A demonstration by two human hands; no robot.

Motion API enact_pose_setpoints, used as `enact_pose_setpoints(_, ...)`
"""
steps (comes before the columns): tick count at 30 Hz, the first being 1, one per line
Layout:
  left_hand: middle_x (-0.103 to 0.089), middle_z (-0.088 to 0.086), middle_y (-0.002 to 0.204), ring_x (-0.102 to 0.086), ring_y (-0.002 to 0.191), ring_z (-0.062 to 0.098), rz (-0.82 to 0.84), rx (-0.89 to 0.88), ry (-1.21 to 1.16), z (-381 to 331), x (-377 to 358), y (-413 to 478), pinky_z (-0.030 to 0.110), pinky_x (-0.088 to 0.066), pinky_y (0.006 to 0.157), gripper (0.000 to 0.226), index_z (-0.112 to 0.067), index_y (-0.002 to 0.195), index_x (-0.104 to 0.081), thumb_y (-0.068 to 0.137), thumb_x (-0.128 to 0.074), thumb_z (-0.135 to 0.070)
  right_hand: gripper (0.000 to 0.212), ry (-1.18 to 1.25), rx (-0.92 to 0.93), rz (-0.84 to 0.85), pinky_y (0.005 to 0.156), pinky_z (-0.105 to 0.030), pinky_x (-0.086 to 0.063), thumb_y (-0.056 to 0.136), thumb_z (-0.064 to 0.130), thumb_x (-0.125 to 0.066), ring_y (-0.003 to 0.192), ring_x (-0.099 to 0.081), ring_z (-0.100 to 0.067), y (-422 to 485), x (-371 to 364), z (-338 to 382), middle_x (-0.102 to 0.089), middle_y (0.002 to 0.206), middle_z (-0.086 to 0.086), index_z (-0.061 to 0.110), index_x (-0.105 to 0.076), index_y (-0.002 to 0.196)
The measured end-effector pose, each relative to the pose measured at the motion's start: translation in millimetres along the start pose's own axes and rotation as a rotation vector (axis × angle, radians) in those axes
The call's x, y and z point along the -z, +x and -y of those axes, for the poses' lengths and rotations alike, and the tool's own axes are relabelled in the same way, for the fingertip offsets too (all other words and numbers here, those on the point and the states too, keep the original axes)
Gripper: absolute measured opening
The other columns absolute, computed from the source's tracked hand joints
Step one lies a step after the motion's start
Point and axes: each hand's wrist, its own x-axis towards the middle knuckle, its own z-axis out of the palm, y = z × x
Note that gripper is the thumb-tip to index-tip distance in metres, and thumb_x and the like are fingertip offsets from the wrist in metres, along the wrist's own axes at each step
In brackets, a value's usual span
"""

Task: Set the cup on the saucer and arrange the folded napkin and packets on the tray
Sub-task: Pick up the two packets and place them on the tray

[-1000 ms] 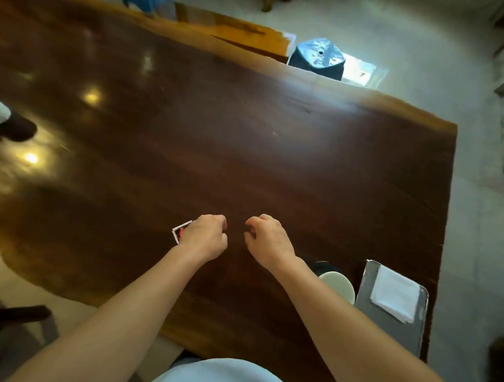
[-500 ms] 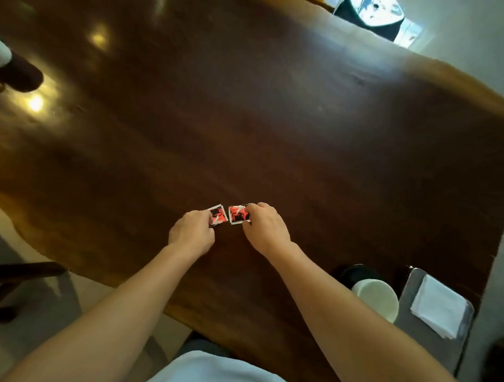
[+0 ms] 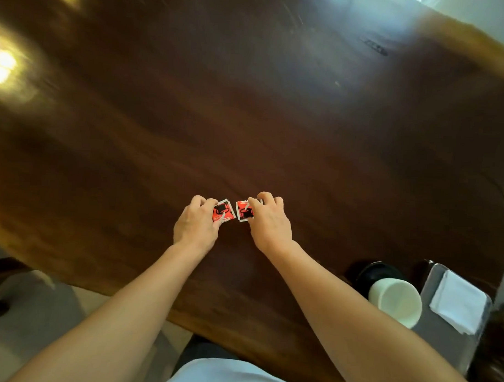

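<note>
Two small red packets with a black cup print lie close together on the dark wooden table. My left hand point(image 3: 197, 223) pinches the left packet point(image 3: 223, 212) and my right hand point(image 3: 269, 223) pinches the right packet point(image 3: 243, 210). At the lower right a white cup point(image 3: 395, 301) stands on a black saucer point(image 3: 378, 271), of which only the far rim shows. Beside the cup lies a grey metal tray point(image 3: 440, 334) with a folded white napkin point(image 3: 459, 302) on it.
The wooden table point(image 3: 276, 120) stretches far ahead and to both sides, with bright light reflections at the left. Its near edge runs just below my forearms, and the tray sits at the table's right end. Floor shows at the lower left.
The camera has tilted down and the view has closed in. The packets came out from under my fists and sit pinched between my fingertips; both hands have moved slightly apart.
</note>
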Motion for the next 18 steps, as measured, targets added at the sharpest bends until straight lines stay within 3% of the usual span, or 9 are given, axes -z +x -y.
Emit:
enact_pose_setpoints(7,-0.052,0.006,0.128,-0.054,0.118,0.024,-0.005,0.026,0.061,0.8,-7.7,3.6,0.033,-0.05,0.084,0.054,-0.02,0.139,-0.052,0.09,-0.073,-0.02,0.047,-0.057,0.005,-0.008,0.082,-0.038,-0.054,0.085,0.009,-0.075,0.129,-0.038,-0.033,-2.6,-11.5,5.3,-0.039,0.15,-0.01,0.014,-0.055,0.127)
enact_pose_setpoints(11,-0.053,0.006,0.125,-0.054,0.116,0.024,0.041,0.034,0.089,0.4,-9.3,5.3,0.033,-0.051,0.082,0.048,-0.022,0.127,-0.055,0.085,-0.079,-0.021,0.049,-0.066,0.033,-0.028,0.082,-0.037,-0.051,0.082,0.003,-0.073,0.113,-0.046,-0.029,-7.0,-19.1,5.7,-0.053,0.129,-0.009,0.014,-0.052,0.125)
enact_pose_setpoints(14,-0.058,0.004,0.116,-0.058,0.102,0.02,0.071,0.078,0.065,0.0,-11.8,1.5,0.032,-0.048,0.074,0.039,-0.024,0.11,-0.053,0.083,-0.081,-0.019,0.051,-0.054,-0.022,-0.015,0.081,-0.037,-0.05,0.083,0.004,-0.072,0.111,-0.046,-0.03,-11.8,-23.6,2.6,-0.053,0.124,-0.009,0.014,-0.05,0.128)
enact_pose_setpoints(18,-0.068,0.003,0.101,-0.056,0.084,0.017,0.184,0.148,-0.042,2.7,-15.0,-11.4,0.031,-0.045,0.069,0.023,-0.026,0.1,-0.06,0.086,-0.078,-0.023,0.029,0.043,-0.138,0.125,0.076,-0.036,-0.046,0.091,0.014,-0.069,0.107,-0.053,-0.028,-25.5,-23.1,-11.4,-0.057,0.116,-0.007,0.015,-0.057,0.117)
